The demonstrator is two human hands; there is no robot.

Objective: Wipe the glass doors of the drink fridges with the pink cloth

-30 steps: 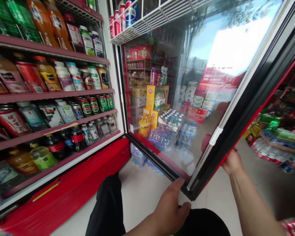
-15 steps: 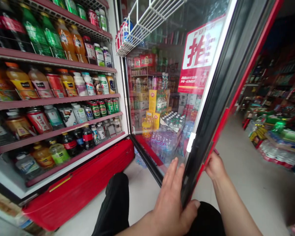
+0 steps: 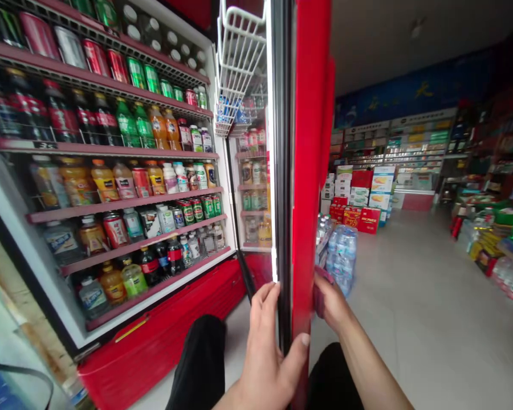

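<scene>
Now the red-framed door [image 3: 308,142] of the drinks fridge stands open and almost edge-on, rising between the two hands. A second ago its glass spread broadly across the view; whether the door swung, the viewpoint shifted, or both, I cannot tell. As a result, both sides of the frame seem within reach at once. The left hand [image 3: 268,344] is spread fairly wide at the edge, fingers along the inner side by the black seal [image 3: 284,171], thumb over the red frame. On the outer side, the right hand [image 3: 332,302] is closed around a purplish cloth [image 3: 320,296], or something like one, partly hidden. A white wire rack [image 3: 241,57] hangs inside the door; leftward, bottles and cans line the fridge shelves [image 3: 123,151]. Beyond the door, shrink-wrapped water bottles [image 3: 342,253] and stacked boxes [image 3: 367,219] stand on the pale floor [image 3: 414,296].
</scene>
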